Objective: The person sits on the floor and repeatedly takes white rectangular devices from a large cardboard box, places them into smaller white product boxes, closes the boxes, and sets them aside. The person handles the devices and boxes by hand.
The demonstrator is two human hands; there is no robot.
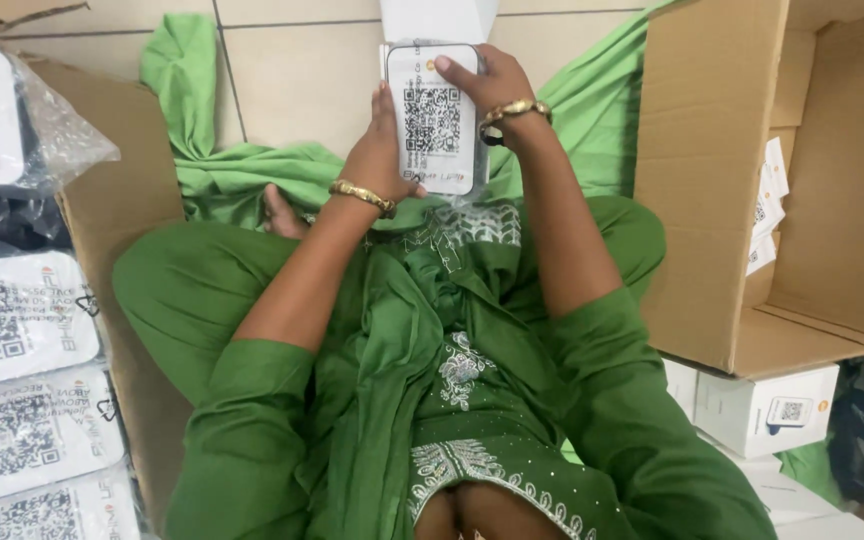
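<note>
Both hands grip one white rectangular device with a square code panel printed on its face, held upright above the lap and over the tiled floor, well clear of it. The left hand cups the device's left edge and lower corner, fingers wrapped behind it, which appears to carry the weight. The right hand closes over the top right corner, one fingertip lying on the face near the upper edge; this grip seems to steady the panel so that the printed face stays turned toward the person. Each wrist carries a gold bangle. A white flap or sleeve shows just behind the device's top edge; whether it is attached cannot be told. The person sits cross-legged on the floor in green clothing, with green cloth spread beneath and toward the floor's far edge, probably as a seat cover. At the left edge of the view, an open carton holds a row of like devices in clear wrapping, faces up. At the right, a large cardboard box lies on its side with its opening toward the person, small white cartons visible inside, within arm's reach. More white cartons stand on the floor below it.
</note>
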